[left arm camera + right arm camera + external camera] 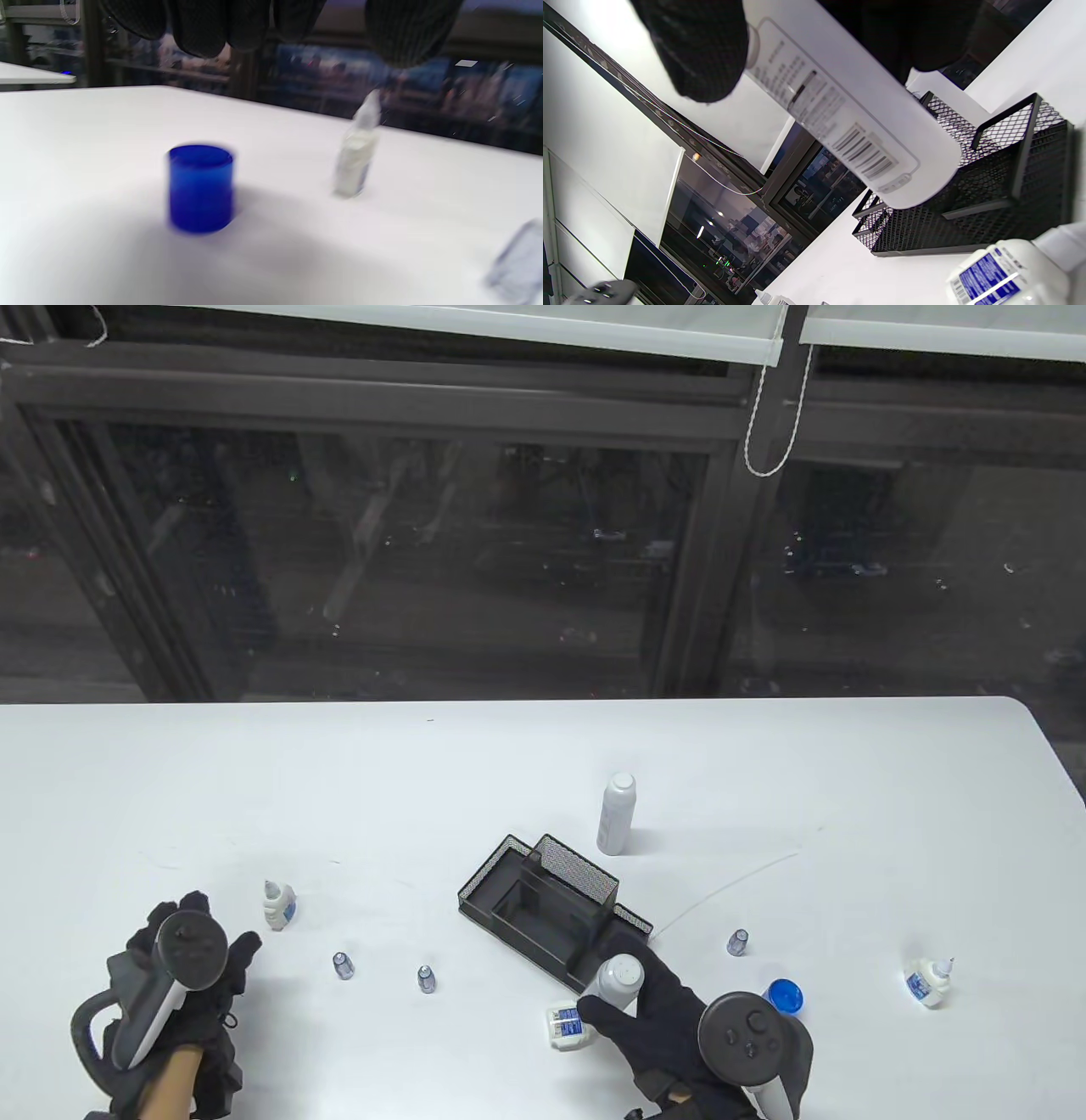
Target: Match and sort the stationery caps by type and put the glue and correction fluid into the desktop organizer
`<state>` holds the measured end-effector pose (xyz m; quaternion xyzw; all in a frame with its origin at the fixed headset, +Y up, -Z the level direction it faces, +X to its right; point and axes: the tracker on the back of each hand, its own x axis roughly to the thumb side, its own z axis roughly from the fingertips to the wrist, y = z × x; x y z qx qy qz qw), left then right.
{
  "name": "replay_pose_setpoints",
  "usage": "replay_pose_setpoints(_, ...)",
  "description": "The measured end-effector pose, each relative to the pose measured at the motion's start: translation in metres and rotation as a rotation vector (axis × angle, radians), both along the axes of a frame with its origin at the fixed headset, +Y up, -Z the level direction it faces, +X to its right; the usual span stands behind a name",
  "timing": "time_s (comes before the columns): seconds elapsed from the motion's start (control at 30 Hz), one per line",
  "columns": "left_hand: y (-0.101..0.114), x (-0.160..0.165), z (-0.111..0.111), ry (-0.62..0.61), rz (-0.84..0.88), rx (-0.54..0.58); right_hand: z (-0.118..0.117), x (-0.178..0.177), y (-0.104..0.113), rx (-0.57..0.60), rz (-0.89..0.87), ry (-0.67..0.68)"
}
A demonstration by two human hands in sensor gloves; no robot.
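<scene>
The right hand [653,1010] has its fingers and thumb wrapped round a white glue bottle [619,980], holding it tilted just at the near corner of the black mesh organizer [543,903]; my guess is it is being lined up to go base-first into one of the compartments, since the right wrist view shows the bottle's bottom end poised just over the mesh wall. The left hand [191,976] hangs over the desk [254,780] well to the left of the organizer, fingers loosely relaxed and holding nothing (a blue cap [200,188] stands beneath it in its own wrist view). A correction fluid bottle [564,1025] lies on its side just in front of the organizer, touching or nearly touching the right hand's fingers. A second glue bottle [617,814] stands upright just behind the organizer. Two small clear caps [342,965] sit left of it, another to its right, and small bottles stand well off on both sides. There is open room behind and left of the organizer, and the desk's right edge is well away.
</scene>
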<state>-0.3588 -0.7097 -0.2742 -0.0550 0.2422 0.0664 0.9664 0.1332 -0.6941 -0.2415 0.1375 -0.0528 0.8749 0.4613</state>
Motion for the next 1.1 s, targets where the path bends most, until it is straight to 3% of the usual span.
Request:
replay_pose_setpoints(0.33,-0.039,-0.014,-0.010,0.092,-0.038,-0.166,0.001,0.000,0.000,-0.006,0.009,0.000)
replay_pose_setpoints(0.53,-0.036,-0.008,-0.010,0.061,-0.088,-0.105,0.001,-0.001,0.000,-0.014,0.015,0.002)
replay_pose_setpoints(0.63,-0.007,0.009,-0.008,-0.028,-0.083,0.055,0.001,-0.003,0.000,-0.011,0.029,0.008)
replay_pose_setpoints(0.73,0.035,0.038,-0.003,-0.154,-0.059,0.230,0.001,-0.006,-0.001,-0.006,0.048,0.011)
replay_pose_setpoints(0.87,0.090,0.094,0.009,-0.476,0.045,0.422,0.002,-0.009,-0.001,-0.001,0.057,0.019)
replay_pose_setpoints(0.9,0.102,0.112,0.013,-0.589,0.091,0.456,0.002,-0.010,-0.001,0.002,0.058,0.020)
replay_pose_setpoints(1.0,0.124,0.156,0.025,-0.779,0.224,0.517,0.002,-0.011,-0.001,0.007,0.063,0.018)
replay_pose_setpoints(1.1,0.135,0.201,0.032,-0.989,0.341,0.496,0.002,-0.011,-0.001,0.009,0.067,0.024)
